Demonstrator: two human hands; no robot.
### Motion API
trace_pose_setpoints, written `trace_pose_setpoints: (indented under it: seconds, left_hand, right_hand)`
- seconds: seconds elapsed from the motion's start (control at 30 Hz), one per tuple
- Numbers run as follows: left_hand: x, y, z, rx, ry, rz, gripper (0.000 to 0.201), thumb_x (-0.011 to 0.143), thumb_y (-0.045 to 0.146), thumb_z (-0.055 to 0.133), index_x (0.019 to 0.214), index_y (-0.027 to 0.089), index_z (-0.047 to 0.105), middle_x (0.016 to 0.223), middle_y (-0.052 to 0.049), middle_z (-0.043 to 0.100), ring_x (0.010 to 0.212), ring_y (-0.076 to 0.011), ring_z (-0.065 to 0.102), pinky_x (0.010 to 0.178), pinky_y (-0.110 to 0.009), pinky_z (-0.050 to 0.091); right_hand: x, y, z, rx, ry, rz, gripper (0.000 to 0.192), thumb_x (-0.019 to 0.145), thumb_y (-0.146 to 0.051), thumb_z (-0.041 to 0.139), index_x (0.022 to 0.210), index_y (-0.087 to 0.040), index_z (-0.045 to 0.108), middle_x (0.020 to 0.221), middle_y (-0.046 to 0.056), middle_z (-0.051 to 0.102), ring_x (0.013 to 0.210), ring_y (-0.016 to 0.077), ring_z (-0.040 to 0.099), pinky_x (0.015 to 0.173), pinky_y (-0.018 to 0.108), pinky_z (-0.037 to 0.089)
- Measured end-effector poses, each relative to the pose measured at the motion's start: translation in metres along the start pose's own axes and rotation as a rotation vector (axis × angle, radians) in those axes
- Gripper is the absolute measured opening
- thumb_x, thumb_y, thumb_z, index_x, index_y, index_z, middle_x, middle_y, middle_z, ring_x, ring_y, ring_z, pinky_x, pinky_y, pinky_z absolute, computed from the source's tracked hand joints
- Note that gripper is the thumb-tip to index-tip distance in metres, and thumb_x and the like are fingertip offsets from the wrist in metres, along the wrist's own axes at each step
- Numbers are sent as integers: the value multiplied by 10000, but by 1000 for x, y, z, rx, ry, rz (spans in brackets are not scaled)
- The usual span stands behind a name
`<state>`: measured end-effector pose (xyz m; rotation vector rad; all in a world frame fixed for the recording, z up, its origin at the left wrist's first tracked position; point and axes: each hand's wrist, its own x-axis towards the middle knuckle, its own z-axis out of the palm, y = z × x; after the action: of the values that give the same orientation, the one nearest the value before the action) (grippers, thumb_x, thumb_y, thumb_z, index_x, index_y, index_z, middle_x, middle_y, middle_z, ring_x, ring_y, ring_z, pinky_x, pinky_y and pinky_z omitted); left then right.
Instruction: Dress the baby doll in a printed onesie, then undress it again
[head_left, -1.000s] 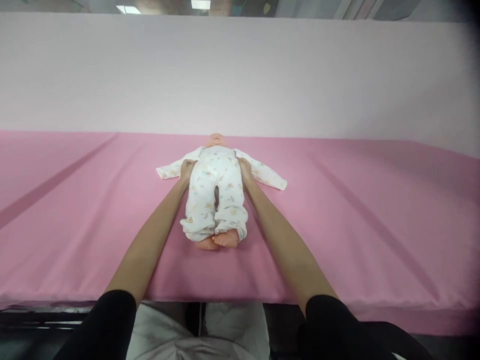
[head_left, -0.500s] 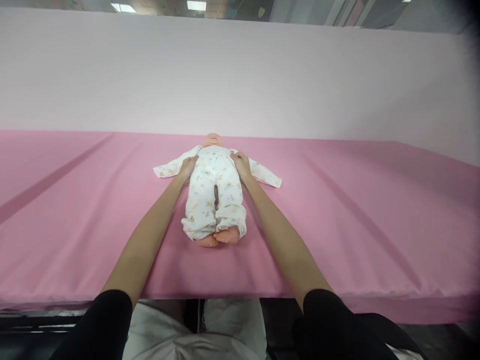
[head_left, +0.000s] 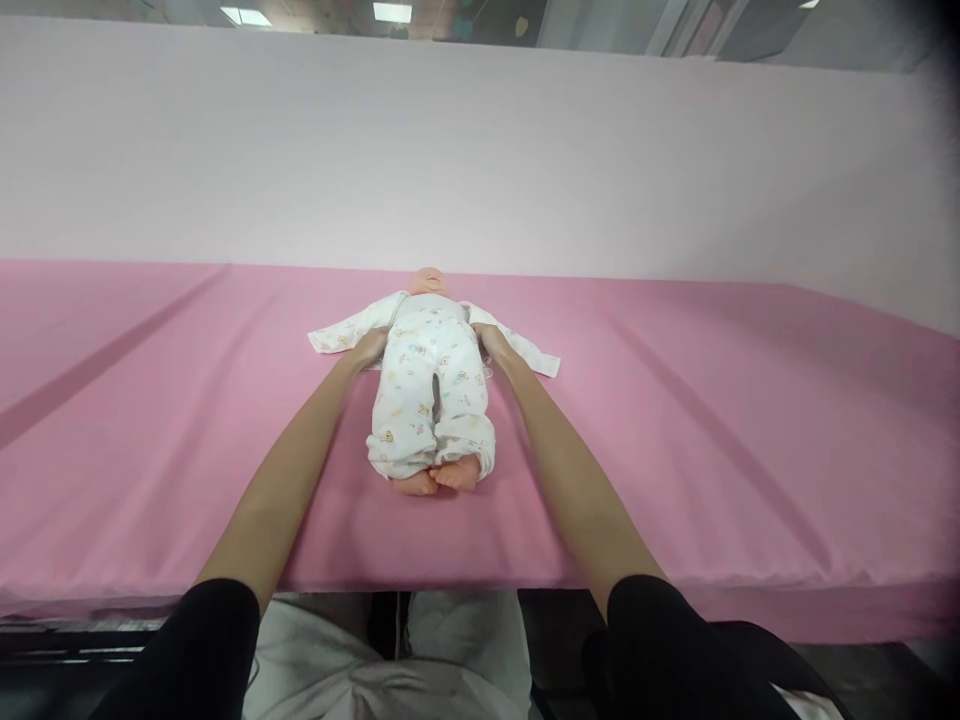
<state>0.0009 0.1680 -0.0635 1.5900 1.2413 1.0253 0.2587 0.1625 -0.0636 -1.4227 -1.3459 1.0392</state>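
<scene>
Left hand [head_left: 370, 347], right hand [head_left: 493, 343] — outstretched, flanking doll [head_left: 433, 345]

The bare left hand [head_left: 373, 346] and bare right hand [head_left: 493, 341] curve inward, fingers partly hidden; behind them, bare, black-sleeved arms [head_left: 274, 490] extend.

Black elbow-length sleeves [head_left: 679, 650]; bare forearms [head_left: 289, 470]; pale grey trousers [head_left: 469, 635].

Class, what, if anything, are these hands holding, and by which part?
The left hand and right hand touch opposite sides of the doll at its waist; whether they grip its clothing cannot be told.
</scene>
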Motion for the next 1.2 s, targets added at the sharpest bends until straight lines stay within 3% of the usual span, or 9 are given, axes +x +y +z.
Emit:
trace_pose_setpoints:
  seconds: [0.1, 0.2, 0.27, 0.37, 0.5, 0.63, 0.87, 1.03, 1.2]
  left_hand:
    - [-7, 3, -6, 92, -202, 42, 353, 611, 176, 639, 961, 147, 673, 994, -88, 696, 971, -254, 593, 858, -336, 451]
    - [-8, 3, -7, 124, -253, 146, 441, 518, 126, 709, 956, 165, 676, 971, -87, 692, 979, -256, 591, 851, -320, 456]
    - [-6, 0, -6, 159, -211, 204, 368, 496, 102, 718, 854, 180, 680, 923, -77, 690, 976, -262, 587, 850, -319, 446]
    - [0, -6, -1, 197, -77, 158, 194, 504, 74, 694, 642, 191, 624, 758, -47, 663, 886, -263, 587, 828, -333, 427]
    - [4, -10, 6, 201, 47, 65, 254, 518, 50, 665, 463, 205, 471, 533, -17, 528, 770, -264, 566, 769, -344, 409]
    - [3, -10, 10, 239, 98, 56, 355, 538, 53, 664, 422, 216, 370, 473, -6, 442, 709, -259, 548, 711, -339, 385]
    - [5, -8, 9, 295, 119, 91, 439, 567, 48, 641, 389, 212, 274, 445, -1, 341, 680, -236, 508, 693, -334, 355]
    - [5, -2, 6, 343, 133, 115, 430, 567, 74, 649, 387, 213, 284, 448, -32, 365, 767, -287, 536, 713, -333, 350]
    - [6, 1, 8, 424, 200, 166, 406, 590, 82, 643, 391, 217, 316, 458, -51, 376, 855, -350, 553, 794, -373, 326]
  right_hand:
    - [-6, 2, -10, -52, -133, -46, 98, 626, -141, 515, 609, -202, 441, 512, -45, 398, 471, 92, 302, 437, 231, 222]
    - [-10, 4, -17, -93, -289, -144, 217, 558, -81, 564, 735, -199, 517, 633, -48, 508, 587, 112, 436, 520, 226, 345]
    - [-11, 5, -17, -112, -293, -188, 278, 523, -60, 597, 755, -195, 521, 679, -49, 528, 654, 126, 461, 588, 245, 384]
    - [-8, 5, -12, -155, -195, -217, 260, 513, -55, 606, 710, -190, 503, 683, -50, 524, 669, 126, 435, 628, 259, 380]
    - [-2, 8, -3, -158, -83, -270, 182, 543, -81, 590, 650, -186, 487, 635, -51, 504, 673, 133, 430, 641, 263, 369]
    - [-1, 9, 1, -105, -10, -251, 148, 605, -167, 597, 578, -191, 454, 589, -42, 484, 665, 139, 411, 633, 272, 371]
    - [-3, 14, 1, -4, -32, -329, 176, 611, -222, 635, 616, -194, 461, 625, -46, 486, 662, 128, 410, 622, 259, 385]
    - [-2, 15, 0, 100, -82, -313, 171, 606, -217, 644, 690, -196, 497, 669, -41, 529, 647, 124, 439, 583, 242, 374]
    - [-4, 11, 4, 153, -95, -312, 200, 622, -312, 657, 750, -183, 574, 723, -5, 605, 732, 163, 507, 672, 284, 420]
